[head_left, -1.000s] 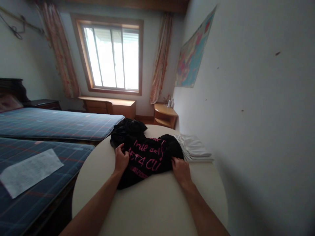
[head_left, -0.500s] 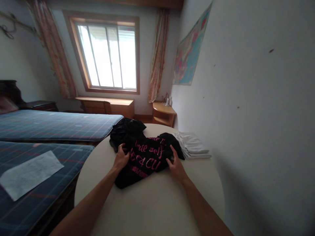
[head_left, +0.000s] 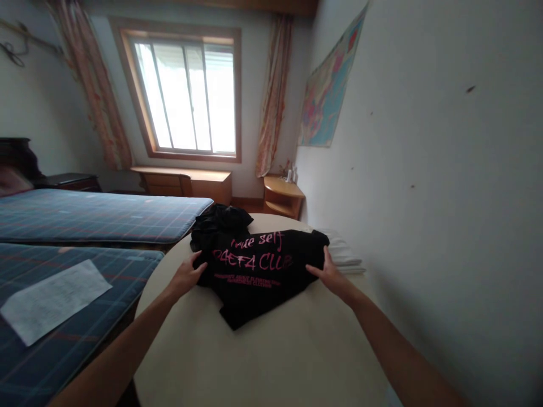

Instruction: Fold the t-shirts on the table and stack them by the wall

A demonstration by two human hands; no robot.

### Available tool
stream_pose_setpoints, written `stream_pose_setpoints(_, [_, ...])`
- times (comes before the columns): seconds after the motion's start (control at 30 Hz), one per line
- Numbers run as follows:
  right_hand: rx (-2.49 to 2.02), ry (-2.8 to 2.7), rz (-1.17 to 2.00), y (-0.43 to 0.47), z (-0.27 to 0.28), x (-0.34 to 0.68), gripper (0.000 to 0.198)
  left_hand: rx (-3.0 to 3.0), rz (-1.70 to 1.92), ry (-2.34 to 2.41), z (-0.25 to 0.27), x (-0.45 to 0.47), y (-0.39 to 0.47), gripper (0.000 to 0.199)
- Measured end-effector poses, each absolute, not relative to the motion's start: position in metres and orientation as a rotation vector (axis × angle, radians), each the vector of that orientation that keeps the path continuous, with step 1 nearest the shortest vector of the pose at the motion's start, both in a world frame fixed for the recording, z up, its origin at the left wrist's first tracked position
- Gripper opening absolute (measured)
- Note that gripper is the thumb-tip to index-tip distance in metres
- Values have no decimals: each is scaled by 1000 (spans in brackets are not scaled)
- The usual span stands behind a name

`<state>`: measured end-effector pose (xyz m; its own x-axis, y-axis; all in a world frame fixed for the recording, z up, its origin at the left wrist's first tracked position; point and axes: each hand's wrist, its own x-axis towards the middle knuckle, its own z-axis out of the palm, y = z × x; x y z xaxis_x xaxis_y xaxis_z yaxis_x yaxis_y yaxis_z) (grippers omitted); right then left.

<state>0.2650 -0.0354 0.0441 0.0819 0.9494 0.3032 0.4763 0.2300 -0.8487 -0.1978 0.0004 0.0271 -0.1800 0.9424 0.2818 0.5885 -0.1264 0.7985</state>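
Note:
A black T-shirt (head_left: 258,294) with pink lettering lies partly spread over a round cream table (head_left: 254,362), its lower corner pointing toward me. At its left edge, my left hand (head_left: 186,277) pinches the cloth. My right hand (head_left: 333,274) grips the right edge, with thumb and fingers around the fabric. Behind the shirt, on the left, is a crumpled heap of black cloth (head_left: 224,217). Folded white cloth (head_left: 345,257) sits at the right, partly covered by the shirt.
To the left are plaid mattresses (head_left: 106,217), one bearing a sheet of paper (head_left: 57,302). A white wall (head_left: 445,226) stands close on the right. Beyond the table are a corner shelf (head_left: 282,186) and a wooden desk (head_left: 212,181) under the window (head_left: 186,96).
My hands have moved apart, left hand to the left and right hand to the right. The bunched T-shirt is now stretched wider, showing more lettering and covering more of the white cloth.

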Motion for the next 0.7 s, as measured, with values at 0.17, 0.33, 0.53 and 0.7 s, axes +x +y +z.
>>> stream_pose_setpoints(0.17, [-1417,-1782,625,-73,3,252,94,1713,1188,1842,-4,-192,-11,52])
stream_pose_setpoints(0.33, [-1509,-1658,428,-75,23,260,42,1680,1174,1894,16,-197,-9,30])
stream_pose_setpoints(0.53, [-1430,-1277,268,-57,112,293,45,1529,1430,1847,74,-211,1,37])
stream_pose_setpoints(0.7, [-1321,-1145,515,-41,143,302,75,1410,1624,1699,89,-194,8,48])
